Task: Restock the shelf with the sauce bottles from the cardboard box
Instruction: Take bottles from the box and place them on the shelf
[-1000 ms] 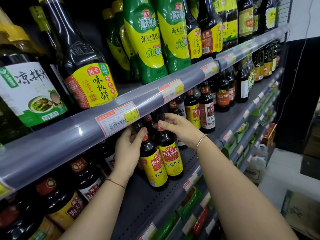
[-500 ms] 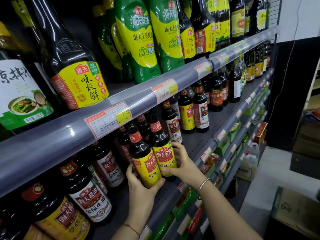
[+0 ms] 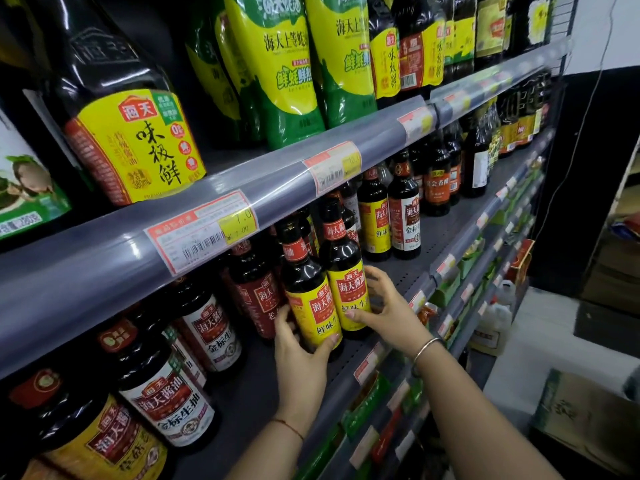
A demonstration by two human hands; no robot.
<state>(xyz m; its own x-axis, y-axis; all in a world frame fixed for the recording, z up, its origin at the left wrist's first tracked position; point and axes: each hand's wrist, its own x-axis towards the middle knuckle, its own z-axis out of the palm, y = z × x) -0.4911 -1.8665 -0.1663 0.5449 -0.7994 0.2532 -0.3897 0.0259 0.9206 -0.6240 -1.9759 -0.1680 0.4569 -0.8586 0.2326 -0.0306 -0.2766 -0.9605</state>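
Two dark sauce bottles with yellow labels and red neck bands stand side by side on the grey middle shelf [image 3: 270,393]. My left hand [image 3: 301,344] wraps the base of the left bottle [image 3: 310,299], thumb across its label. My right hand [image 3: 384,306] cups the lower right side of the right bottle [image 3: 346,285], fingers spread on its label. Both bottles are upright and touch each other. A cardboard box [image 3: 585,420] sits on the floor at the lower right.
More dark bottles fill the same shelf to the left [image 3: 166,400] and further right [image 3: 403,216]. Green and yellow pouches [image 3: 287,64] stand on the upper shelf behind its grey price rail [image 3: 242,209]. Lower shelves hold green packets. White jugs [image 3: 495,317] stand on the floor.
Both hands slid down from the bottle necks to the bases a second ago. Since half a second ago they stay on the two bottles, and the view has shifted slightly closer.
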